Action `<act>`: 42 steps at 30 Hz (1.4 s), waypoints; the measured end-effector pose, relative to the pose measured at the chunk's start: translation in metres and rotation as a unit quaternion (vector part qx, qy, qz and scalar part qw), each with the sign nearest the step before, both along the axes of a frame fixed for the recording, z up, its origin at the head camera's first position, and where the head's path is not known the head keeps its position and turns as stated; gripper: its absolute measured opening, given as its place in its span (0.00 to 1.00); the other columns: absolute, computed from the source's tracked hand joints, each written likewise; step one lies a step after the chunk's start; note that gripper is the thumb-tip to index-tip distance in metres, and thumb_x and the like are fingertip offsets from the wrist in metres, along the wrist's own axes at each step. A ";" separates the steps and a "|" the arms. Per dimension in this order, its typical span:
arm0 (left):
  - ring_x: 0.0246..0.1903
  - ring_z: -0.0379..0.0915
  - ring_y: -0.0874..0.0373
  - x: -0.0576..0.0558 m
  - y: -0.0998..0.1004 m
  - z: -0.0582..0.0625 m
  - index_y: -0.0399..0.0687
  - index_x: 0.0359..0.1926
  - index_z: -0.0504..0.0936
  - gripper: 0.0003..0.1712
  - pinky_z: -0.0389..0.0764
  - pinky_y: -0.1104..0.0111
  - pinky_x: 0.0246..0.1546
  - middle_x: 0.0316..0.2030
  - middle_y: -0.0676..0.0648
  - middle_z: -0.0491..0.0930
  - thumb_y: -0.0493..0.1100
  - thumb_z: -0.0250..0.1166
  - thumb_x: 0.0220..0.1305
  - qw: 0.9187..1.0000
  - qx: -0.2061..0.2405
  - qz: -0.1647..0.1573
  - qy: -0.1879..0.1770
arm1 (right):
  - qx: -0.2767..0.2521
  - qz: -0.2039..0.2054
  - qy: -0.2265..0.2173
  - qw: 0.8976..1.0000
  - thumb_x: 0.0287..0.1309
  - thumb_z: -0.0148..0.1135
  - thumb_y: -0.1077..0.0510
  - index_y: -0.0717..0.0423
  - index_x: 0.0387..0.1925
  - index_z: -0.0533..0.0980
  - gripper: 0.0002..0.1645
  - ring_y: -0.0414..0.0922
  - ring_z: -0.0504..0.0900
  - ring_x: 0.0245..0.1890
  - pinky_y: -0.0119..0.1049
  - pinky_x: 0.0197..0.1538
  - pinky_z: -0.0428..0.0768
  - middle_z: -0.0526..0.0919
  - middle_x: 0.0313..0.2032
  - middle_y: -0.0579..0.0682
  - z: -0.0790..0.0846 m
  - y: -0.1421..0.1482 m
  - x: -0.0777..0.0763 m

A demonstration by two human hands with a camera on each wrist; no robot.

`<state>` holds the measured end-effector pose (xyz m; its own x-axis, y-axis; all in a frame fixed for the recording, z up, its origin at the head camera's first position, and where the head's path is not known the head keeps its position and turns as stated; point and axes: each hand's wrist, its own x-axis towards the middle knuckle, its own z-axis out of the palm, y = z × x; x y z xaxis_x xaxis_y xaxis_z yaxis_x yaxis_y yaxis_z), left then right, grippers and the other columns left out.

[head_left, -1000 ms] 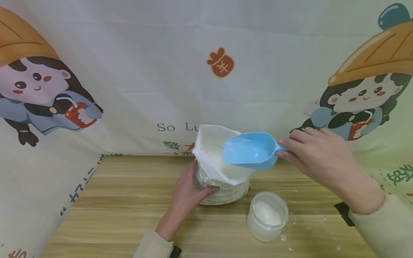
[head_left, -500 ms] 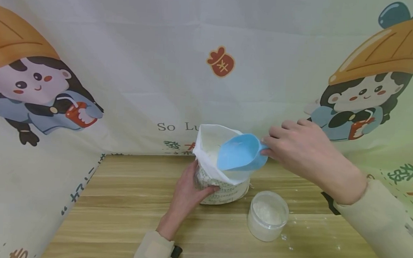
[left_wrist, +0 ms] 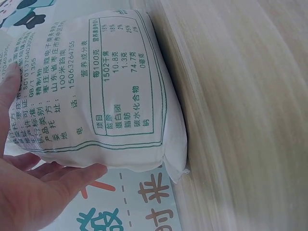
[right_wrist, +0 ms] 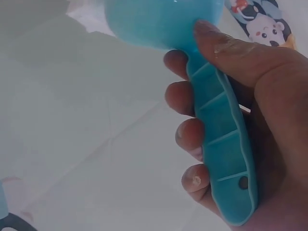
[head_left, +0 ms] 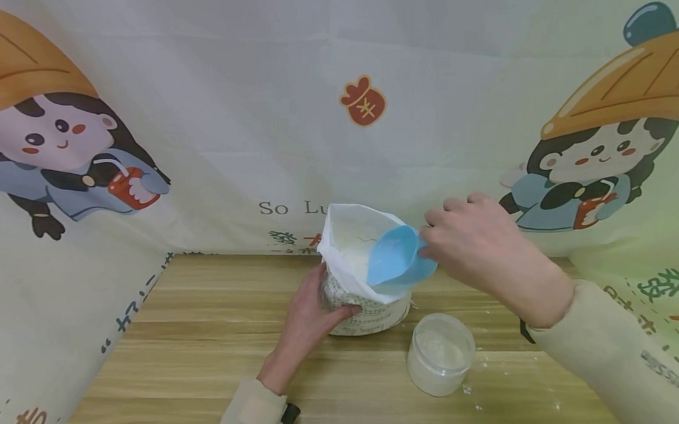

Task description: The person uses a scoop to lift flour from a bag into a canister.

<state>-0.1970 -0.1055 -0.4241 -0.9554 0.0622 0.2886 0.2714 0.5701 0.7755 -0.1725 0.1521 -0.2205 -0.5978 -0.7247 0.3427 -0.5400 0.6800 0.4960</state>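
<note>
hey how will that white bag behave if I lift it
The white bag would probably flex, since its rim folds outward. It may feel heavy, as the lower part bulges. Tilting could spill the pale powder, because the top is open.

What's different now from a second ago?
The right hand moved left, toward the bag, and the blue scoop it grips now tips more steeply at the bag's mouth. Nothing was let go. The left hand still holds the bag; the jar stayed put.

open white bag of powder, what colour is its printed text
The printed text on the white bag is green, clearest in the left wrist view.
</note>
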 end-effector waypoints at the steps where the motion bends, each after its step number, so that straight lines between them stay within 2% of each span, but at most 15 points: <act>1: 0.72 0.62 0.40 0.000 0.000 0.000 0.48 0.79 0.61 0.62 0.65 0.41 0.71 0.74 0.42 0.65 0.53 0.84 0.48 1.000 -0.002 0.000 0.000 | 0.007 -0.006 -0.007 1.000 0.55 0.78 0.49 0.47 0.18 0.78 0.18 0.44 0.66 0.20 0.35 0.22 0.65 0.69 0.19 0.43 0.001 -0.002 0.000; 5: 0.72 0.63 0.41 -0.001 0.000 0.000 0.47 0.78 0.61 0.61 0.65 0.41 0.70 0.73 0.42 0.66 0.53 0.84 0.48 1.000 -0.005 0.001 0.004 | 0.035 -0.030 -0.037 0.998 0.55 0.76 0.57 0.45 0.17 0.78 0.17 0.44 0.65 0.21 0.34 0.23 0.65 0.69 0.19 0.43 0.004 -0.012 0.001; 9: 0.71 0.63 0.40 -0.001 0.000 0.000 0.45 0.78 0.61 0.61 0.66 0.41 0.70 0.73 0.40 0.67 0.53 0.84 0.48 1.000 -0.003 -0.002 0.008 | 0.050 -0.046 -0.046 0.997 0.54 0.73 0.63 0.47 0.17 0.78 0.16 0.46 0.68 0.21 0.35 0.25 0.68 0.72 0.20 0.45 0.005 -0.020 0.000; 14: 0.71 0.64 0.39 -0.001 0.000 -0.001 0.45 0.78 0.60 0.61 0.67 0.40 0.69 0.72 0.40 0.67 0.53 0.84 0.49 1.000 -0.004 -0.005 0.012 | 0.065 -0.045 -0.033 0.996 0.51 0.73 0.66 0.49 0.19 0.80 0.13 0.47 0.72 0.21 0.37 0.25 0.72 0.77 0.20 0.47 -0.001 -0.030 -0.002; 21: 0.71 0.64 0.39 -0.001 -0.001 0.000 0.46 0.78 0.61 0.60 0.66 0.41 0.70 0.72 0.40 0.68 0.53 0.84 0.49 1.000 -0.003 -0.006 0.014 | 0.074 -0.049 -0.013 0.996 0.49 0.74 0.67 0.49 0.18 0.79 0.14 0.45 0.70 0.20 0.35 0.23 0.70 0.77 0.19 0.46 -0.011 -0.039 -0.005; 33: 0.70 0.65 0.40 -0.001 -0.001 0.000 0.48 0.77 0.63 0.58 0.67 0.42 0.70 0.71 0.41 0.69 0.53 0.84 0.50 1.000 -0.007 -0.006 0.017 | 0.060 -0.039 -0.020 0.997 0.54 0.72 0.65 0.50 0.16 0.77 0.17 0.44 0.68 0.18 0.33 0.21 0.68 0.73 0.17 0.46 -0.024 -0.041 -0.014; 40: 0.70 0.65 0.40 -0.001 0.000 -0.001 0.50 0.77 0.63 0.58 0.67 0.41 0.69 0.71 0.42 0.69 0.52 0.84 0.48 1.000 -0.007 -0.001 0.009 | 0.038 -0.036 -0.059 0.997 0.57 0.76 0.50 0.51 0.17 0.78 0.19 0.45 0.68 0.19 0.34 0.20 0.68 0.73 0.19 0.45 -0.033 -0.035 -0.021; 42: 0.70 0.65 0.40 -0.001 0.000 -0.001 0.50 0.77 0.63 0.58 0.67 0.41 0.69 0.71 0.42 0.69 0.52 0.85 0.48 1.000 -0.005 -0.001 0.008 | 0.025 -0.033 -0.068 0.997 0.58 0.75 0.51 0.51 0.16 0.77 0.20 0.45 0.67 0.19 0.35 0.19 0.68 0.72 0.18 0.45 -0.035 -0.034 -0.022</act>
